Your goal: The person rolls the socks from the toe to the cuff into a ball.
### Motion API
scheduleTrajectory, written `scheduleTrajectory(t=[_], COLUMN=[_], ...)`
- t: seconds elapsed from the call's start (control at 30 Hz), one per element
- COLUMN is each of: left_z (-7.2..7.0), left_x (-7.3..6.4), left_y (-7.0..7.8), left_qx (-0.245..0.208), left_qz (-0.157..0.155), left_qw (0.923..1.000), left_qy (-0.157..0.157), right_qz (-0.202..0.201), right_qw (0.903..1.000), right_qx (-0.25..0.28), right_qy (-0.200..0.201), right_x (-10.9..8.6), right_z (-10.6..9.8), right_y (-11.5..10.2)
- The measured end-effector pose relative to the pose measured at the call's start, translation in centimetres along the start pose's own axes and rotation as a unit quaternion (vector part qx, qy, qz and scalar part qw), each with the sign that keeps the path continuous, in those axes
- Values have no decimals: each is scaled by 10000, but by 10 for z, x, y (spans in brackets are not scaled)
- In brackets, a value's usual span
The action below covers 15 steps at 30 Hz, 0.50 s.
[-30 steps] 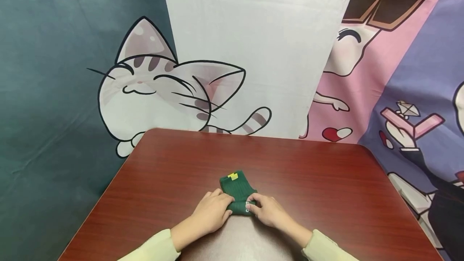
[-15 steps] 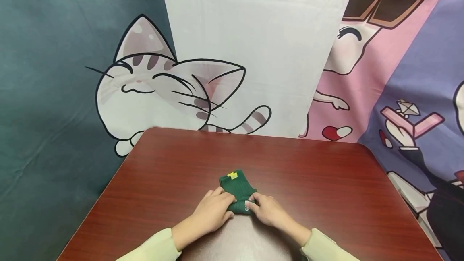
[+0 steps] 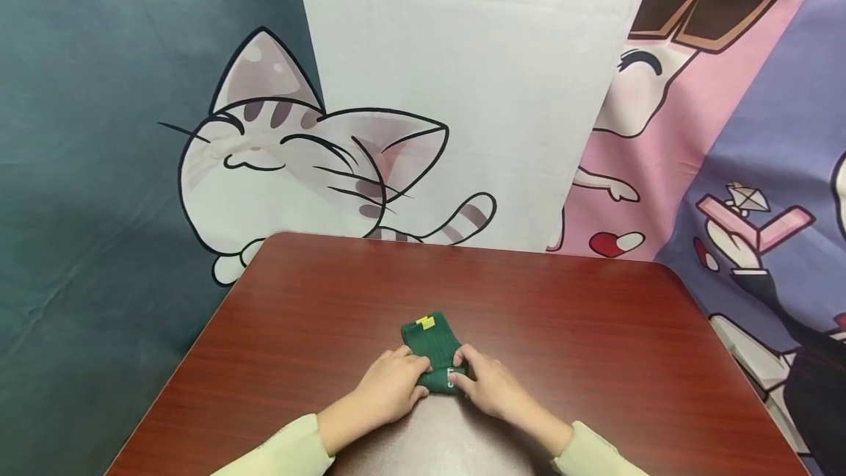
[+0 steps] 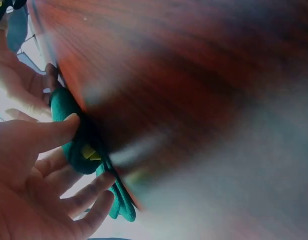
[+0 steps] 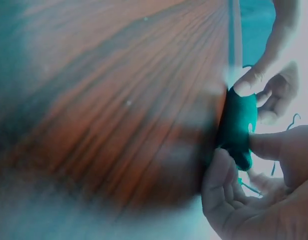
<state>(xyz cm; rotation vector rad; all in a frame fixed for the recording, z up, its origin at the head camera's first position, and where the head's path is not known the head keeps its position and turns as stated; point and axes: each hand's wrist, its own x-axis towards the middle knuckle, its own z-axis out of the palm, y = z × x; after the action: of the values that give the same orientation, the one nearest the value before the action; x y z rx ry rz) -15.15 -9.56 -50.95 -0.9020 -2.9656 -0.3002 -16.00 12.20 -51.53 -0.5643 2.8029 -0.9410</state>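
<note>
A pair of green ribbed socks [image 3: 432, 344] lies on the table, its near end turned into a roll [image 3: 435, 380] with white lettering. A yellow patch [image 3: 428, 322] marks the flat far end. My left hand [image 3: 390, 388] grips the roll's left end, thumb on the near side and fingers over the top. At the right end, my right hand [image 3: 490, 386] holds the roll between thumb and curled fingers. The left wrist view shows the coiled end of the roll [image 4: 83, 156], with yellow inside and flat green layers [image 4: 122, 204] beyond it.
The reddish-brown wooden table [image 3: 562, 314] has rounded far corners. Behind it hangs a printed cloth backdrop [image 3: 502, 94] with a cartoon cat [image 3: 277, 197]. Pale green sleeves [image 3: 284, 450] cover both forearms.
The right fingers have shifted slightly on the roll, with the index knuckle a little higher. The left hand and the socks stay almost in place.
</note>
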Motion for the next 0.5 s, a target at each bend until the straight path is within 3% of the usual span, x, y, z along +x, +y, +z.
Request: scheduleTrajectory(t=[0.23, 0.5], left_z=[0, -6], left_x=[1, -2], left_y=[-4, -7], left_qx=[-446, -1069], left_qz=[-116, -124], left_qw=[9988, 9942], left_qy=[150, 57], right_qz=[-659, -718], right_qw=[9963, 9942], right_qx=[-551, -793], right_qy=[47, 100], right_x=[-7, -10], right_z=[1, 4], right_y=[-4, -2])
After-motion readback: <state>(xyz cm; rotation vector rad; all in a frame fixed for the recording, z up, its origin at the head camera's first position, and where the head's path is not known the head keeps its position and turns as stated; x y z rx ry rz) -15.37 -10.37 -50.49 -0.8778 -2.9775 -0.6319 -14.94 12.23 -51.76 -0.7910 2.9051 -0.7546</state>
